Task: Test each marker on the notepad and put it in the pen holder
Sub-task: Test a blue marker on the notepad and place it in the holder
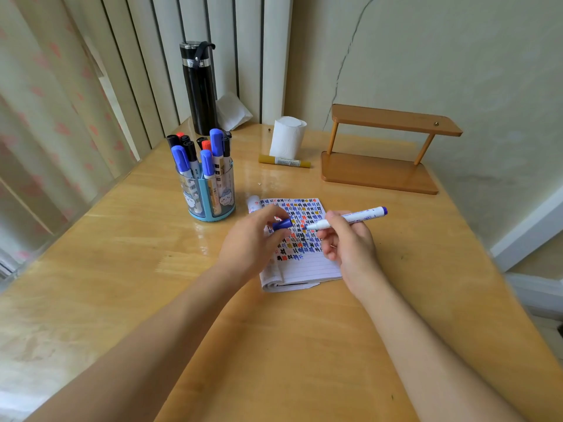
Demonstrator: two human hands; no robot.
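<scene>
A lined notepad (307, 268) lies in the middle of the table, its upper part covered in coloured marks. My right hand (347, 242) grips a white marker with a blue end (356, 217), uncapped, its tip over the pad. My left hand (253, 239) pinches the blue cap (281, 224) a short way left of the tip. The clear blue pen holder (210, 193) stands to the left of the pad and holds several blue, black and red markers. A yellow marker (285, 161) lies farther back on the table.
A black flask (198, 89) stands behind the holder, beside a crumpled tissue (233, 112). A white paper roll (288, 137) sits behind the yellow marker. A wooden stand (380, 153) occupies the back right. A small white object (253, 203) lies at the pad's top left corner.
</scene>
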